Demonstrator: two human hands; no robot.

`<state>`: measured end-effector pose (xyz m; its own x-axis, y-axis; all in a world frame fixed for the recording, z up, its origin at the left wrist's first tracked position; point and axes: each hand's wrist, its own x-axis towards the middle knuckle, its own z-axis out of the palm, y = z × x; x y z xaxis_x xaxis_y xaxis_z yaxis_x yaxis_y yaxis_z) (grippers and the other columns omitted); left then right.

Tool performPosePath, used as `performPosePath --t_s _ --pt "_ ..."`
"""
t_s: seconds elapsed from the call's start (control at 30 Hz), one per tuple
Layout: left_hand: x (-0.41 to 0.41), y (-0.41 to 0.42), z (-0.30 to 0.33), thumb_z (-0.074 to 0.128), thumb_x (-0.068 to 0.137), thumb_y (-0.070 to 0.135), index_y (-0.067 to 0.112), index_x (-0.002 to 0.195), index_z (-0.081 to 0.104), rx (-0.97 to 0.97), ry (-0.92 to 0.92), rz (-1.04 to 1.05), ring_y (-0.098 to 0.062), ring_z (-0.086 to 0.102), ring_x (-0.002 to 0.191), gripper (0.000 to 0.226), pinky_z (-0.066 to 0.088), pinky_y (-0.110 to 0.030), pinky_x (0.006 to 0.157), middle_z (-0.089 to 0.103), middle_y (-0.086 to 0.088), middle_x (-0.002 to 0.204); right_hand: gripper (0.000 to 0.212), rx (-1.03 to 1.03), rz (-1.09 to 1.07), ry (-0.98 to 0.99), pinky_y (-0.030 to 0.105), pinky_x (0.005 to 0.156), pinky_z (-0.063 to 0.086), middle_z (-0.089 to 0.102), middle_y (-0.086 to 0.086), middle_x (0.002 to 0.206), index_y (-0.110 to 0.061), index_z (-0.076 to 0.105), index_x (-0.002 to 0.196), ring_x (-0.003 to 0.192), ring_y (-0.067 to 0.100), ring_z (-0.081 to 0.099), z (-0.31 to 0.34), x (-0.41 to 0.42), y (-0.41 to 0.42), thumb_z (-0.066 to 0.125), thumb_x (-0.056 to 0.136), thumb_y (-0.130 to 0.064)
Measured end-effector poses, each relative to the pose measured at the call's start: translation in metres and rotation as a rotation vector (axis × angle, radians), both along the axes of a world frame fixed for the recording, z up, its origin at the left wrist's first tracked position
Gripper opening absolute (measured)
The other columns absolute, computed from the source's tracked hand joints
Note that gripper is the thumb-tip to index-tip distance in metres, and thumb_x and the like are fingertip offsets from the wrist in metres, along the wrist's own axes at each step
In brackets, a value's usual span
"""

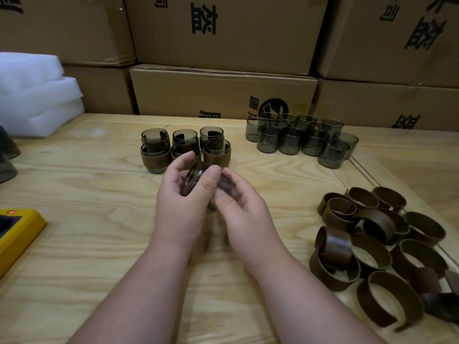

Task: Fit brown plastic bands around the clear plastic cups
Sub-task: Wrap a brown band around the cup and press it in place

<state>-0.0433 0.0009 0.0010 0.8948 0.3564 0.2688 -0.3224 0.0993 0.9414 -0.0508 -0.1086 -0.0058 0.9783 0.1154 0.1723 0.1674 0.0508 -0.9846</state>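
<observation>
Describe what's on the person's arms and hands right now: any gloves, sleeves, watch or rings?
Both the left hand and the right hand are bare, with no gloves. No ring shows on either. Both forearms are uncovered down to the frame's bottom edge: no sleeve, watch or wristband in view.

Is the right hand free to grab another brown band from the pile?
Probably not yet: the right hand and left hand both hold a cup. The band pile lies unobstructed on its side.
</observation>
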Motion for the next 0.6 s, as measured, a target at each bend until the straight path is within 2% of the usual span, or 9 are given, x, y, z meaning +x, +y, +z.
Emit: performPosePath --t_s 0.07,0.13,0.2,0.27,0.33,0.4,0.47,0.53,0.6 --pt "-0.003 0.001 0.000 0.068 0.072 0.060 0.034 0.107 0.075 -0.007 0.024 -0.029 -0.015 0.075 0.090 0.044 0.060 -0.028 0.072 0.078 0.002 0.097 0.070 -0.064 0.009 -0.045 0.022 0.095 0.055 0.064 -0.015 0.132 -0.031 0.049 0.147 0.118 0.000 0.065 -0.003 -0.002 0.001 0.072 0.081 -0.030" --pt "-0.005 0.000 0.002 0.059 0.086 0.059 0.039 0.093 0.080 0.002 0.048 -0.047 -0.015 0.076 0.084 0.030 0.059 -0.025 0.066 0.080 0.000 0.089 0.069 -0.138 -0.021 -0.072 0.025 0.092 0.058 0.063 -0.020 0.128 -0.049 0.049 0.137 0.114 0.003 0.067 -0.004 -0.004 0.002 0.074 0.075 -0.033" --pt "-0.008 0.000 0.002 0.049 0.101 0.053 0.044 0.084 0.079 0.043 0.074 0.003 -0.006 0.076 0.075 0.035 0.054 -0.014 0.060 0.080 0.006 0.081 0.066 -0.178 -0.057 -0.089 0.030 0.094 0.059 0.063 -0.022 0.126 -0.059 0.050 0.128 0.112 0.006 0.069 -0.005 -0.004 0.001 0.075 0.071 -0.039" --pt "-0.009 0.001 0.002 0.045 0.103 0.053 0.050 0.083 0.078 0.073 0.105 0.039 -0.001 0.075 0.073 0.038 0.053 -0.012 0.059 0.079 0.011 0.079 0.064 -0.209 -0.086 -0.099 0.032 0.094 0.059 0.065 -0.024 0.123 -0.060 0.051 0.123 0.108 0.004 0.070 -0.006 -0.004 0.001 0.076 0.067 -0.043" --pt "-0.012 0.003 0.002 0.047 0.097 0.059 0.054 0.089 0.077 0.063 0.140 0.030 -0.004 0.076 0.081 0.031 0.056 -0.022 0.071 0.080 0.010 0.085 0.062 -0.269 -0.121 -0.108 0.028 0.092 0.058 0.066 -0.025 0.118 -0.059 0.050 0.120 0.106 0.000 0.069 -0.005 -0.005 0.002 0.075 0.065 -0.046" --pt "-0.015 0.006 0.000 0.054 0.099 0.054 0.052 0.092 0.078 0.054 0.150 0.026 -0.006 0.075 0.086 0.025 0.058 -0.031 0.080 0.080 0.009 0.089 0.059 -0.398 -0.188 -0.136 0.019 0.090 0.053 0.062 -0.027 0.116 -0.056 0.048 0.115 0.106 -0.002 0.063 -0.004 -0.008 0.002 0.077 0.064 -0.047" --pt "-0.019 0.005 0.000 0.063 0.099 0.042 0.049 0.093 0.080 0.079 0.145 0.047 0.001 0.073 0.091 0.019 0.059 -0.030 0.087 0.079 0.016 0.095 0.055 -0.542 -0.257 -0.168 0.012 0.089 0.044 0.053 -0.031 0.111 -0.053 0.044 0.108 0.108 -0.002 0.054 -0.003 -0.009 0.001 0.079 0.066 -0.047" --pt "-0.028 0.001 0.003 0.073 0.094 0.027 0.048 0.093 0.080 0.102 0.126 0.044 0.009 0.068 0.103 0.022 0.054 -0.024 0.098 0.076 0.026 0.102 0.054 -0.641 -0.280 -0.160 0.018 0.092 0.043 0.051 -0.029 0.107 -0.050 0.040 0.107 0.109 0.003 0.050 -0.001 -0.012 0.000 0.078 0.068 -0.048" --pt "-0.039 -0.005 0.004 0.079 0.088 0.013 0.049 0.088 0.080 0.163 0.073 0.000 0.011 0.061 0.118 0.036 0.046 -0.022 0.109 0.074 0.029 0.107 0.048 -0.679 -0.274 -0.101 0.029 0.097 0.048 0.055 -0.023 0.110 -0.048 0.041 0.110 0.113 0.008 0.053 0.002 -0.018 -0.002 0.073 0.074 -0.047"
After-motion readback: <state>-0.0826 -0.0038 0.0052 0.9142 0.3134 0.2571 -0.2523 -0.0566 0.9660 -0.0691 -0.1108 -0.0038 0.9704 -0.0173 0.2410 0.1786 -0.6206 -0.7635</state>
